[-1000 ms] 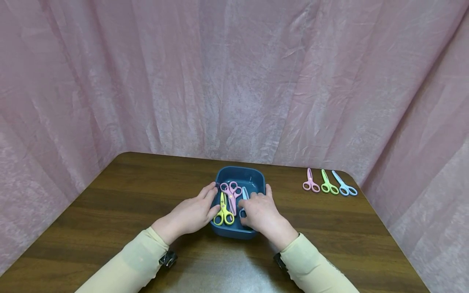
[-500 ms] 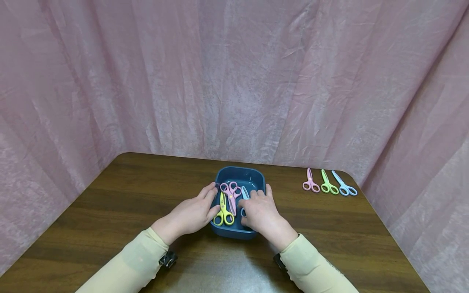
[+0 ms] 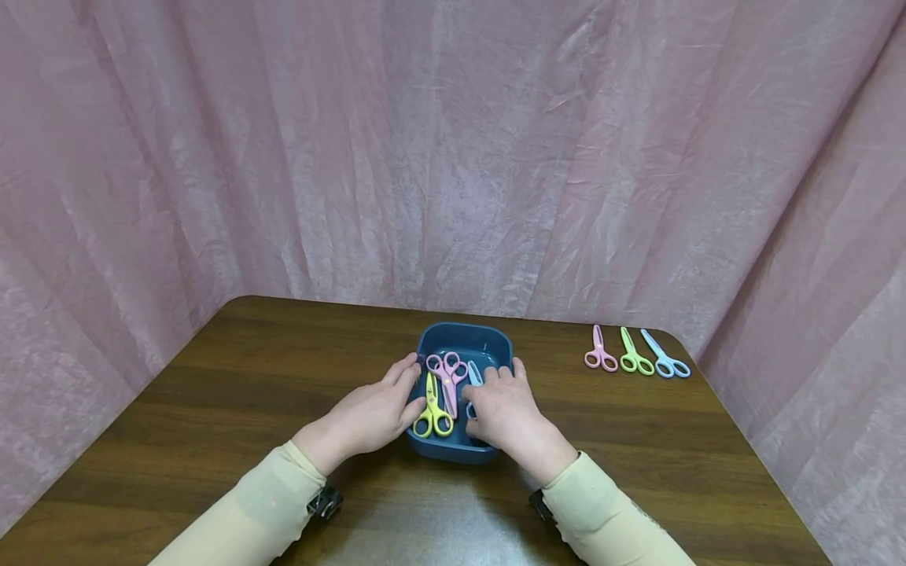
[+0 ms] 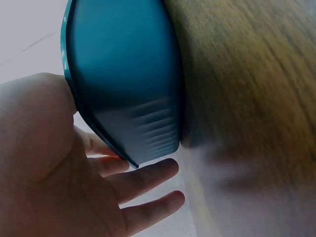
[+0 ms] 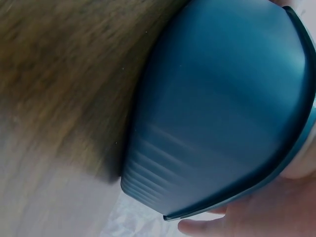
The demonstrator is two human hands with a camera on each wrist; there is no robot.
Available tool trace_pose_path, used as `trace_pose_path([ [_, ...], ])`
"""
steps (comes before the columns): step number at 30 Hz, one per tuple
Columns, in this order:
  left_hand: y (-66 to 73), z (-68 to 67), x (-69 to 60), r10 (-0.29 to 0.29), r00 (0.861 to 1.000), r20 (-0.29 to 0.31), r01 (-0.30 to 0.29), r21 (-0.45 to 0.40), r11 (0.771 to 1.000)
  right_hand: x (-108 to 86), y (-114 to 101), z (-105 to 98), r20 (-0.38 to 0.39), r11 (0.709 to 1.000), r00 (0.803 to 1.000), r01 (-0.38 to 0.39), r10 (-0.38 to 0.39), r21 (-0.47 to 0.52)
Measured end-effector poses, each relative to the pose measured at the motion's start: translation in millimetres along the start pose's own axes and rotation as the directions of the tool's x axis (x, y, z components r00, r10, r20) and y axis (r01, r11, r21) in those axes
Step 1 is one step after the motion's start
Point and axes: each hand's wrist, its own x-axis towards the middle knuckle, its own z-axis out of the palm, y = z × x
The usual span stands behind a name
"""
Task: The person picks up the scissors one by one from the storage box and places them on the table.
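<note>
Left hand (image 3: 364,413): relaxed, on left rim of blue tray (image 3: 451,453)
Right hand (image 3: 511,410): over blue scissors (image 3: 475,373); cannot tell whether grasping
Yellow scissors (image 3: 432,403): near left, beside pink scissors (image 3: 449,382)

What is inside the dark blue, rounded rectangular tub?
Inside the dark blue tub lie yellow-green scissors, pink scissors and light-blue scissors. The right hand covers part of the light-blue scissors and the tub's right side; anything beneath it cannot be seen.
</note>
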Motion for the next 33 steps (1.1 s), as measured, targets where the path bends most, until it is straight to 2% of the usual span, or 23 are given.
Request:
trace_pose_path([
  [15, 2.0, -0.3, -0.7, 0.0, 1.0, -0.002, 0.0, 0.004, 1.0, -6.2, 1.5, -11.4, -0.003, 1.0, 1.0, 0.013, -0.013, 0.023],
  [25, 1.1, 0.0, -0.1, -0.007, 1.0, 0.006, 0.007, -0.003, 1.0, -12.7, 4.4, -21.7, -0.057, 0.999, 0.998, 0.036, -0.035, 0.027],
  [33, 2.0, -0.3, 0.2, -0.006, 1.0, 0.005, 0.006, 0.005, 1.0, -15.0, 10.4, -29.7, -0.064, 0.999, 0.998, 0.022, -0.019, 0.046],
])
